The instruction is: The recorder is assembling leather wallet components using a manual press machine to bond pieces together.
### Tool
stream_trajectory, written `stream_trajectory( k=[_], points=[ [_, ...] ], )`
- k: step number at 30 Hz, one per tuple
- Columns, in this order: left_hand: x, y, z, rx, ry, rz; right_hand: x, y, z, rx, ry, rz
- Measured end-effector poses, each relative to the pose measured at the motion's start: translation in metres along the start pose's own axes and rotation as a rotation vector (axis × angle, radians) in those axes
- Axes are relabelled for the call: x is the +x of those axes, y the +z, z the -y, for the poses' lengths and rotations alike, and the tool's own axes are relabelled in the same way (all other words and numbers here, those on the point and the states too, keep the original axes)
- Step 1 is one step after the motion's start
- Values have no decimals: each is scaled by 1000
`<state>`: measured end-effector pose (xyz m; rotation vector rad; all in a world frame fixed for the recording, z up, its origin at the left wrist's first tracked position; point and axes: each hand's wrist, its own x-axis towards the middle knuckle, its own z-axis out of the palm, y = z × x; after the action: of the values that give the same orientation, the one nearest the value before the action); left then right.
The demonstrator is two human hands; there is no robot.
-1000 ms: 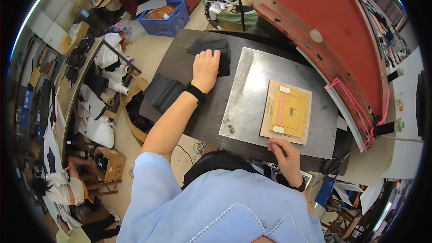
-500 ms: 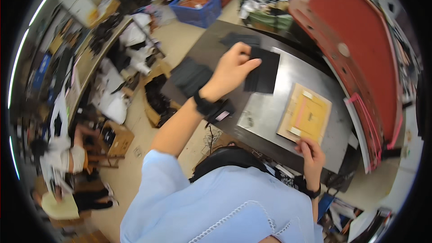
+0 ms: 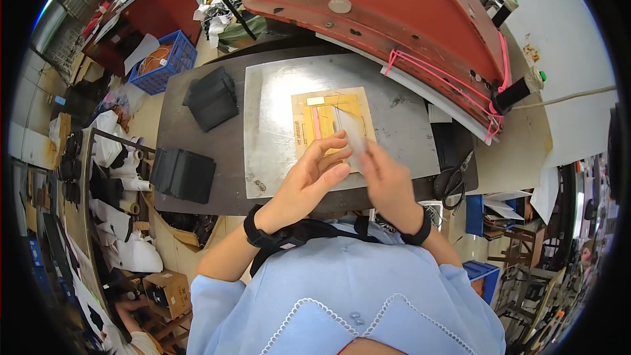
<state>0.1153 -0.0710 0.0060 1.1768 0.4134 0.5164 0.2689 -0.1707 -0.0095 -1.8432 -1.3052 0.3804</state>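
Observation:
A thin greyish sheet [image 3: 355, 133], smeared by motion, stands tilted above the yellow patterned template board [image 3: 360, 106]. My right hand [image 3: 389, 181] pinches its near end between thumb and fingers. Beside its left edge is my left hand [image 3: 307, 181], fingers curved and spread from the thumb, with the fingertips close to the sheet; whether they touch it I cannot tell. The board lies on a shiny metal plate [image 3: 269, 128], its near part covered by my hands. Two stacks of black flat pieces rest left of the plate: one farther off [image 3: 211, 100], one nearer [image 3: 184, 175].
A large red machine arm [image 3: 381, 0] with pink cord [image 3: 437, 72] reaches over the table's far right. Black-handled scissors [image 3: 452, 181] lie at the right edge. A blue crate [image 3: 164, 66] stands beyond the table, and a cluttered shelf [image 3: 89, 190] is at the left.
The view has turned. My left hand has left the black pieces and come over the template board. My right hand has risen from the board's near edge and holds the sheet beside it.

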Motion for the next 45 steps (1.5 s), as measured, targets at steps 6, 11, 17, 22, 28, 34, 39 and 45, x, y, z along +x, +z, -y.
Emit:
stream_trajectory(
  k=[6, 11, 17, 22, 28, 34, 39, 45],
  points=[
    [4, -44, 15, 660, 137, -209, 22, 0, -56, 716, 279, 50],
    [-1, -61, 13, 811, 118, -318, 34, 17, -70, 754, 298, 39],
    [3, -71, 23, 954, 295, -277, 48, 21, -66, 687, 262, 4],
    [11, -50, -1, 706, 271, -233, 48, 1, -33, 516, 199, 266],
    [12, -52, 1, 87, -133, -143, 38, 3, -21, 973, 281, 246],
    [11, -49, 14, -137, -93, -218, 7, 24, -20, 844, 316, 198],
    [5, -57, 27, 234, -55, -207, 23, 16, -46, 748, 421, 228],
    [12, -86, 15, 1083, 256, -217, 39, 21, -43, 639, 461, 135]
  ],
)
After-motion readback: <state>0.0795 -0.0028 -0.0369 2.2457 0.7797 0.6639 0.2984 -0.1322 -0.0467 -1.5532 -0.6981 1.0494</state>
